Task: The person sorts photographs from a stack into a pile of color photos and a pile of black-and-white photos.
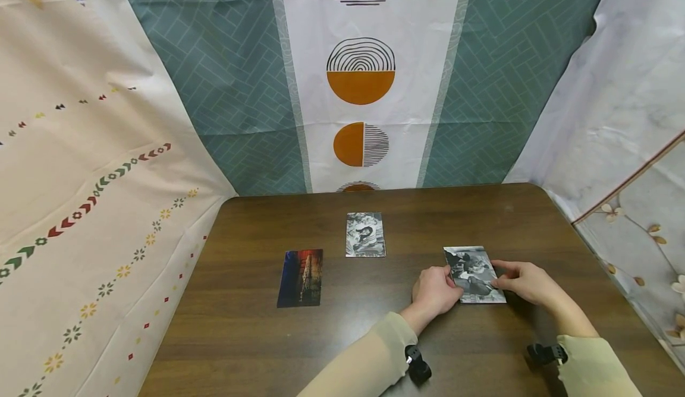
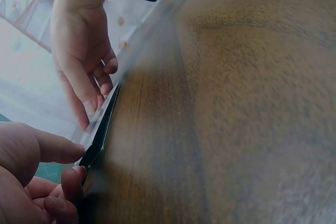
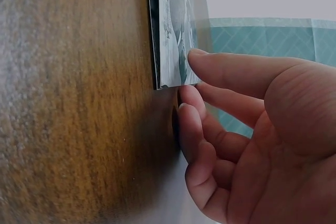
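Dark wood table carries three photos. We pinch the black-and-white photo at 3 o'clock with left hand and right hand, fingertips curled on opposite edges. Colour photo at 9 o'clock and portrait photo at 12 already lie flat; this one appears not yet released.

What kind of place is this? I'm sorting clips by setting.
Probably a makeshift indoor recording booth: a dark wooden table closed in by hung patterned sheets, with photo prints laid out and both hands at one print.
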`<state>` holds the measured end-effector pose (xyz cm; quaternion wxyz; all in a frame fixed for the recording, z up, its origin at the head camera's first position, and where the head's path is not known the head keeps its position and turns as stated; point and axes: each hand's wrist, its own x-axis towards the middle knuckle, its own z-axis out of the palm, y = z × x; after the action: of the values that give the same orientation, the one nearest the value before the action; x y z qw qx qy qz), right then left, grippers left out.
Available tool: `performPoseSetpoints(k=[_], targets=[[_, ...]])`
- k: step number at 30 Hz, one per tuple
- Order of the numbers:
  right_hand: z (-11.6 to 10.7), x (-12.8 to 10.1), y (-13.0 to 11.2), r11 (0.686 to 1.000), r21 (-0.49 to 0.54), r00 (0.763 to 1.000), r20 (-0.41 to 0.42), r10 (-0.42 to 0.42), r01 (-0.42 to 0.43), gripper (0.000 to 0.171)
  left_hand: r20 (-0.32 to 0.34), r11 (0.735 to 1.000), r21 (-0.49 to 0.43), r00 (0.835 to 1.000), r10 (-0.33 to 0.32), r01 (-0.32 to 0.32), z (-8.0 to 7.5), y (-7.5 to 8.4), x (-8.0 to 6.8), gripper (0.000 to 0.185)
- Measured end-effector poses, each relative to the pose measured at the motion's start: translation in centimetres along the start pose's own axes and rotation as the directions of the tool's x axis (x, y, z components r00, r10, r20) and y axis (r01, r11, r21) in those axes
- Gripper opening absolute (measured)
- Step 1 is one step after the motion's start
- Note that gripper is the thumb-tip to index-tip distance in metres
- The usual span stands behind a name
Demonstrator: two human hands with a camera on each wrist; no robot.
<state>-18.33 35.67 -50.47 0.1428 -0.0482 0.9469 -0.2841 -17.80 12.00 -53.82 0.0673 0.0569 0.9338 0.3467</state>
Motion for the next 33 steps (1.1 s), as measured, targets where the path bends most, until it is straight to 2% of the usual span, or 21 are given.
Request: performPoseSetpoints(k=[8,20,27,30,33], targets=[[0.12,0.15,0.16,1.000,-0.005,1.000,-0.008,-0.004,0.004,0.065,0.002,1.000,-0.024,1.000,-0.005,0.005,0.05,-0.17,0.08,0.010],[0.28,0.30,0.22,1.000,-0.002,1.000,-0.007,0.016,-0.016,0.065,-0.005,1.000,-0.023,1.000,0.000,0.000,-0.14,-0.12,-0.14,0.011],[0.31,0.31,0.36,1.000,-0.001,1.000,-0.003,0.023,-0.023,0.064,-0.009,1.000,-0.020,1.000,0.013,-0.013,0.04,-0.22,-0.13,0.019],[0.33,0.32,0.40,1.000,-0.003,1.000,0.001,0.027,-0.027,0.064,-0.002,0.999,-0.027,1.000,0.023,-0.023,0.13,-0.34,-0.16,0.015],[0.37,0.31,0.48,1.000,-0.002,1.000,0.004,0.027,-0.027,0.065,0.005,0.999,-0.046,1.000,0.015,-0.015,0.26,-0.44,-0.13,0.028]])
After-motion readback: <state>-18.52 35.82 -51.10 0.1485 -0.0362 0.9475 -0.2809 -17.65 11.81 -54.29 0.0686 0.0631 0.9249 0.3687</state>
